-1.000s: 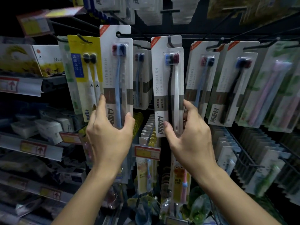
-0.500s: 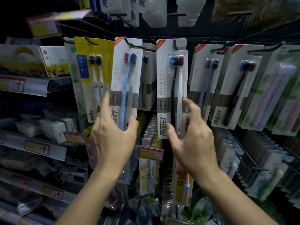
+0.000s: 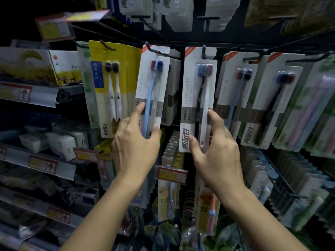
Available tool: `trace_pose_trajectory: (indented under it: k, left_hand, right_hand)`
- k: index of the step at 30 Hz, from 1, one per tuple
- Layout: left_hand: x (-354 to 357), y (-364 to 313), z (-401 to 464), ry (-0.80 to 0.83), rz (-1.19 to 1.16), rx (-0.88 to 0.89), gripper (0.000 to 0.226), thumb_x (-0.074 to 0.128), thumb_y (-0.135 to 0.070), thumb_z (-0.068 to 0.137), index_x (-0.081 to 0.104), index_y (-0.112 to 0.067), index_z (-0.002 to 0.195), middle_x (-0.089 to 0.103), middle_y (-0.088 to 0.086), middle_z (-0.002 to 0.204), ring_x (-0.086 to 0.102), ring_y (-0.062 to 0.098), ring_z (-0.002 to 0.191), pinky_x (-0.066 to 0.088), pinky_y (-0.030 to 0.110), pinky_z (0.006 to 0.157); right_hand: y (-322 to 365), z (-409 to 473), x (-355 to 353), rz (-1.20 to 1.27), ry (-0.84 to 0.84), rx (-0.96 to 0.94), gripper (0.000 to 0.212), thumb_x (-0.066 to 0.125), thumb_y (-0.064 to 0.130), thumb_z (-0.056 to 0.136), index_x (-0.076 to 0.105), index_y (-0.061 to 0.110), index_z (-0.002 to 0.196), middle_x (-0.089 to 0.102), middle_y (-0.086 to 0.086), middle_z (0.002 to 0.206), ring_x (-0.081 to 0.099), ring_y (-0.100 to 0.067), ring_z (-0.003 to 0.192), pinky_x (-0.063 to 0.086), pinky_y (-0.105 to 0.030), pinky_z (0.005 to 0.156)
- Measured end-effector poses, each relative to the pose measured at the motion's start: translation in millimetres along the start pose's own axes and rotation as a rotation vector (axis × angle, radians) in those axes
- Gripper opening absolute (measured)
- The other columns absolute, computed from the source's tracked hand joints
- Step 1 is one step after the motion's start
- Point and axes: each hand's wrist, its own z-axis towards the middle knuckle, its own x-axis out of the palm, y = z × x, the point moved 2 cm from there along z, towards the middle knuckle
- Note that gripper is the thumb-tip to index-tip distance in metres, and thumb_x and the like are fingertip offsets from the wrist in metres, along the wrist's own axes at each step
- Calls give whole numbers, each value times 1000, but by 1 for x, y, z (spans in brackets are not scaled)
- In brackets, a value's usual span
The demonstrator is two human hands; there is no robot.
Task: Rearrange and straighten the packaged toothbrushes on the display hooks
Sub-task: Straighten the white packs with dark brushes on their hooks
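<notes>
Head view: left hand (image 3: 135, 142) pinches tilted blue-brush pack (image 3: 152, 93); right hand (image 3: 215, 149) grips dark-brush pack (image 3: 198, 98), hanging nearly straight. Both hooked; straightening the left one likely remains.

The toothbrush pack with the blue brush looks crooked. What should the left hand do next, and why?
Probably swing the pack's bottom a little to the right until it hangs straight. The blue-brush pack tilts, its top leaning right on the hook, while the neighbouring pack in the right hand hangs nearly upright. The left hand already has a grip on its lower end.
</notes>
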Motion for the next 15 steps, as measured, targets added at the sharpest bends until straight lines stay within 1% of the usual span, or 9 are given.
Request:
trace_pose_trajectory:
  k: [1,2,4,6,8,10,13,15]
  left_hand:
    - [3,0,3,19,14,-4,64,67,-42,97,43,-40,156,60,2,134,53,17,120,33,27,93]
    - [6,0,7,38,31,-3,63,66,-43,97,42,-41,156,61,2,133,54,20,121,34,27,91]
    - [12,1,12,71,58,6,63,64,-45,98,39,-42,156,61,4,130,56,25,121,35,29,86]
    - [18,2,16,93,55,7,64,63,-46,98,38,-41,157,61,5,130,57,27,120,38,32,84]
    - [24,4,20,93,41,9,65,63,-46,98,38,-41,157,61,5,132,58,27,120,43,34,86]
    - [31,5,24,84,31,18,65,65,-45,97,39,-39,156,62,5,131,60,26,118,46,35,89]
    - [39,5,31,76,16,24,66,70,-40,96,41,-35,156,64,7,128,62,26,116,44,31,89]
    - [45,5,34,77,24,36,67,72,-36,96,42,-32,156,65,8,126,62,26,116,41,29,89]
  right_hand:
    - [0,2,0,-4,9,9,77,69,40,98,30,22,161,61,-7,138,60,2,81,47,-21,84]
    - [-1,5,1,-8,15,17,78,68,42,99,27,23,162,57,-7,145,65,-5,95,49,-27,91]
    - [-2,9,3,-6,31,39,80,66,45,99,22,26,164,50,-5,154,59,-16,123,46,-33,105]
    - [-3,14,6,15,59,72,82,65,46,99,19,29,165,48,-4,156,51,-21,137,42,-39,112]
    - [-4,19,9,31,70,98,83,66,46,99,18,31,165,50,-3,154,50,-22,138,44,-41,113]
    - [-5,26,11,13,78,114,83,66,46,98,18,30,165,52,-3,152,52,-23,136,46,-40,109]
    - [-5,34,15,-18,99,154,85,65,48,98,16,31,165,56,-5,144,57,-26,129,50,-42,99]
    - [-5,39,17,-28,117,185,86,65,50,97,14,33,164,57,-5,141,58,-28,126,51,-44,96]
